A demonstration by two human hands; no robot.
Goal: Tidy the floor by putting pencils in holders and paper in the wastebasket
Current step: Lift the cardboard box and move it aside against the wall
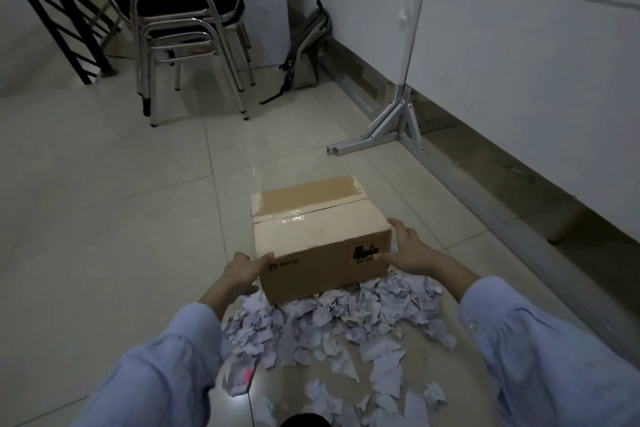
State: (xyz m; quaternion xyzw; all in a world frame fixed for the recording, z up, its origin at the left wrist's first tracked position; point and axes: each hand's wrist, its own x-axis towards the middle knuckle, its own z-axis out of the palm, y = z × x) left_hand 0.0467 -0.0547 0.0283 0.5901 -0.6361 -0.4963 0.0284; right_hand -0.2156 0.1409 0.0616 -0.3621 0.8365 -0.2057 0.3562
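Observation:
A taped brown cardboard box [318,239] stands on the tiled floor, its near lower edge resting on a heap of torn white paper scraps [332,329]. My left hand [242,272] grips the box's near left corner. On the near right corner lies my right hand [407,248], fingers over the top edge and the thumb on the front face. Something small and pink-red [247,374] shows among the scraps at the lower left; I cannot tell what it is. No holder or wastebasket is in sight.
Stacked metal chairs [187,42] stand at the back left beside a black stair frame [59,10]. A grey backpack [306,48] leans on the wall. A white metal stand foot [384,132] juts out along the right wall.

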